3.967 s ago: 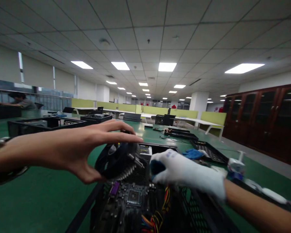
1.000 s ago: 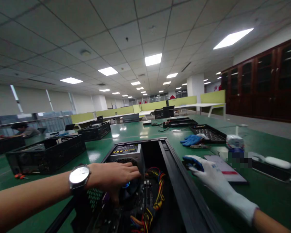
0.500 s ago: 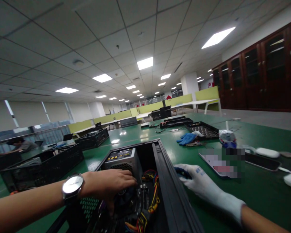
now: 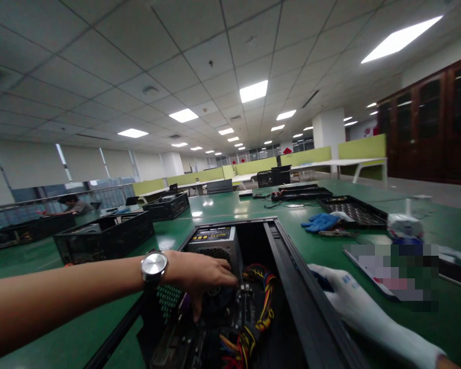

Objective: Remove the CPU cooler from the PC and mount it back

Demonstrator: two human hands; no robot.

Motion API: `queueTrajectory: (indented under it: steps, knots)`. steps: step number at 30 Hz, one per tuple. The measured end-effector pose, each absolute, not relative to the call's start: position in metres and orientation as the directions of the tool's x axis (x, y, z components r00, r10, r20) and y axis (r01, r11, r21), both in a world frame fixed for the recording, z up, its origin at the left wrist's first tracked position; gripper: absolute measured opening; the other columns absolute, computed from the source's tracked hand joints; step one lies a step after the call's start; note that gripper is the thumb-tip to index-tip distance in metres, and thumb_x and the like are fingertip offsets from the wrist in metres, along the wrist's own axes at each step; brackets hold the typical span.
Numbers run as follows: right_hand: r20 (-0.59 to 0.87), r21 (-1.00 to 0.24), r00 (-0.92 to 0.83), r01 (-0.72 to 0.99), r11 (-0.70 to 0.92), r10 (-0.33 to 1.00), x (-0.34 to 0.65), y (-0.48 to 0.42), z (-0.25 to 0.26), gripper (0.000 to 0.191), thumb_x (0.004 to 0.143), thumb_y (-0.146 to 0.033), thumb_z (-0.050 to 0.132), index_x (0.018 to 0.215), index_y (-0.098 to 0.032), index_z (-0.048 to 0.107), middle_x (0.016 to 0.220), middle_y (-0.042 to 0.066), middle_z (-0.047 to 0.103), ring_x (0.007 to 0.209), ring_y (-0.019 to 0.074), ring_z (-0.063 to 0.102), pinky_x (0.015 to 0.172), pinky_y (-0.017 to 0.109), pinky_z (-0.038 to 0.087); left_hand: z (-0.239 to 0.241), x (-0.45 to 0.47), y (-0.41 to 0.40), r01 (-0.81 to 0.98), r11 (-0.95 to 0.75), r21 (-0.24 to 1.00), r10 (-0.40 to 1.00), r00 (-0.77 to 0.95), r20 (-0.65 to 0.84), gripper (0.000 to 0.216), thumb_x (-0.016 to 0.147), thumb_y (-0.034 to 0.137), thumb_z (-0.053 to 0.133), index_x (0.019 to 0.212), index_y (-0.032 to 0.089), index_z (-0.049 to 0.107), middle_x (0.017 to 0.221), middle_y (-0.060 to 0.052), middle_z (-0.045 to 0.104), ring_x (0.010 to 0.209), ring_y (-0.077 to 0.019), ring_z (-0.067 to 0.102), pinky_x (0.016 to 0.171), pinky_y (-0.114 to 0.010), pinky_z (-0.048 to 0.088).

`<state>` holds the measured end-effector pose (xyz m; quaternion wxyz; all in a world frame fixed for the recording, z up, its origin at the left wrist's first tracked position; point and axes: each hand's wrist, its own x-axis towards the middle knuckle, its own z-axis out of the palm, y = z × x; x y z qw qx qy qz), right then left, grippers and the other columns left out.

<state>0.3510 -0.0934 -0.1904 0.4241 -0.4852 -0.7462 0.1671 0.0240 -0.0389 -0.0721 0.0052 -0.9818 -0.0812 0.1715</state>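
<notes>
An open black computer case (image 4: pixel 303 287) lies in front of me. My left hand (image 4: pixel 205 274), bare and with a watch on the wrist, reaches into it. Its thumb and fingers span the round, dark CPU cooler fan (image 4: pixel 217 302) and grip it from above. Right behind the hand sits the power supply (image 4: pixel 213 241), with a bundle of coloured cables (image 4: pixel 267 307) to the right of the fan. My right hand (image 4: pixel 336 289), in a white glove with a blue palm, is against the case's outer right side. Its thumb and fingers are curved apart; the fingertips are partly hidden by the case.
To the right lie a partly blurred phone-like slab (image 4: pixel 369 277), a blue glove (image 4: pixel 318 223) and a black perforated panel (image 4: pixel 353 210). Further open cases (image 4: pixel 103 238) stand on the green table (image 4: pixel 169 241) at the left. A person (image 4: pixel 77 205) sits beyond them.
The view has turned left, so everything sits further right in the picture. My left hand is still on the fan, and my right hand still at the case's side.
</notes>
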Motion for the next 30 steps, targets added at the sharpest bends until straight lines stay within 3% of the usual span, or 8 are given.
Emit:
queueTrajectory:
  steps: [5,11,16,23,30]
  knots:
    - [0.467,-0.668,-0.203,0.556,0.494,0.861,0.353,-0.089,-0.193,0.038,0.086,-0.037,0.059,0.118,-0.023,0.074,0.122,0.010,0.073,0.115,0.0366,0.067,0.099,0.043,0.055,-0.072,0.024,-0.042,0.154,-0.986,-0.062,0.166,0.916,-0.366,0.076,0.070,0.020,0.086,0.137,0.018,0.050,0.134,-0.012,0.062,0.133,-0.0320,0.049,0.111,-0.036,0.041]
    - [0.458,-0.681,-0.219,0.536,0.499,0.862,0.358,-0.080,-0.204,0.039,0.086,-0.044,0.060,0.117,-0.027,0.075,0.120,0.009,0.074,0.115,0.0361,0.067,0.098,0.042,0.056,-0.069,0.025,-0.047,0.147,-0.986,-0.085,0.168,0.916,-0.364,0.066,0.076,0.014,0.080,0.136,0.014,0.051,0.136,-0.013,0.061,0.135,-0.0311,0.046,0.113,-0.035,0.040]
    - [0.434,-0.708,-0.214,0.520,0.478,0.875,0.353,-0.089,-0.193,0.037,0.083,-0.039,0.060,0.113,-0.024,0.076,0.119,0.011,0.074,0.114,0.0358,0.067,0.098,0.042,0.055,-0.069,0.026,-0.050,0.142,-0.987,-0.081,0.162,0.920,-0.357,0.062,0.076,0.016,0.080,0.133,0.015,0.053,0.133,-0.013,0.062,0.133,-0.0307,0.048,0.112,-0.035,0.042]
    - [0.436,-0.706,-0.201,0.528,0.472,0.877,0.348,-0.099,-0.186,0.035,0.084,-0.029,0.057,0.111,-0.019,0.076,0.119,0.012,0.074,0.112,0.0334,0.069,0.101,0.042,0.052,-0.071,0.026,-0.046,0.186,-0.982,-0.039,0.187,0.915,-0.357,0.072,0.071,0.021,0.086,0.134,0.019,0.052,0.129,-0.012,0.063,0.130,-0.0324,0.050,0.108,-0.037,0.043]
    - [0.474,-0.678,-0.178,0.551,0.487,0.862,0.346,-0.102,-0.182,0.028,0.077,-0.027,0.067,0.102,-0.021,0.078,0.108,0.008,0.078,0.107,0.0330,0.070,0.099,0.040,0.053,-0.071,0.028,-0.043,0.174,-0.985,-0.017,0.168,0.914,-0.369,0.081,0.060,0.021,0.092,0.131,0.018,0.053,0.126,-0.015,0.063,0.123,-0.0338,0.056,0.100,-0.036,0.048]
